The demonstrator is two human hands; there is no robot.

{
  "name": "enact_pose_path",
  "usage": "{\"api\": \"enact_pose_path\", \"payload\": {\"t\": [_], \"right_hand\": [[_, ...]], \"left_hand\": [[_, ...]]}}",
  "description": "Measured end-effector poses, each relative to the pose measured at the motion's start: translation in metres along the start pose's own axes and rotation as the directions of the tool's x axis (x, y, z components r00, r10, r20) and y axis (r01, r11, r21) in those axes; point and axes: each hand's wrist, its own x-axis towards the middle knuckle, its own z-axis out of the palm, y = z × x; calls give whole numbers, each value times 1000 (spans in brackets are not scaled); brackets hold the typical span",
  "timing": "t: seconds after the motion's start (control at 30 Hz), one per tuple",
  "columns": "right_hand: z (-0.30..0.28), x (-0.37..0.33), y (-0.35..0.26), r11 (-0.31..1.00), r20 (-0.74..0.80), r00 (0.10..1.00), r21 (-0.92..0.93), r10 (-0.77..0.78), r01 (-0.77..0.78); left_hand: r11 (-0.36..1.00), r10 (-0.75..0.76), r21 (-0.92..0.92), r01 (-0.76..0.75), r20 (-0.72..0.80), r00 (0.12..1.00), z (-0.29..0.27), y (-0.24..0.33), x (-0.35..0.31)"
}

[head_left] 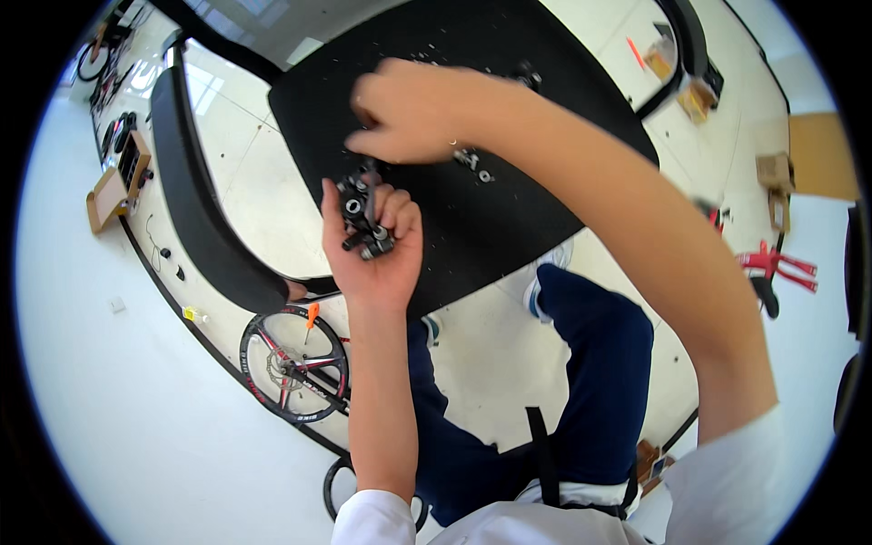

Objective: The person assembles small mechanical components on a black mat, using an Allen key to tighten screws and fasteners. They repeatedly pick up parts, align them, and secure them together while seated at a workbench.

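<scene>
My left hand [377, 241], palm up, has its fingers curled around a black bicycle brake caliper [356, 207] with silver bolt heads. Just above it, over the black chair seat [490, 236], is my right hand [409, 109], blurred by motion. Its fingers are curled in, and whatever they hold is hidden. Small metal fittings [472, 165] lie on the seat beside my right wrist. Farther back, partly behind the right forearm, sits another small dark part [525, 76]. Bright flecks are scattered over the seat.
The chair has a black armrest [195, 182] at left. On the floor are a bicycle wheel [295, 363] with a disc rotor, an orange-handled screwdriver [312, 315], and an open cardboard box [118, 186]. A red frame-like part [777, 263] and cardboard boxes [775, 173] are at right.
</scene>
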Motion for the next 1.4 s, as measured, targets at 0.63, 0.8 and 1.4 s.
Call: {"api": "enact_pose_path", "payload": {"t": [0.63,0.8,1.4], "right_hand": [[32,-138,-44,623,-262,608,33,-749,781],[50,-127,-41,569,-261,556,29,-789,822],[47,-154,-59,730,-606,594,33,-529,683]], "left_hand": [[879,-363,244,411,-217,906,-15,-45,9],[838,-428,275,472,-207,880,-7,-55,6],[653,-286,636,411,-296,911,20,-60,-7]]}}
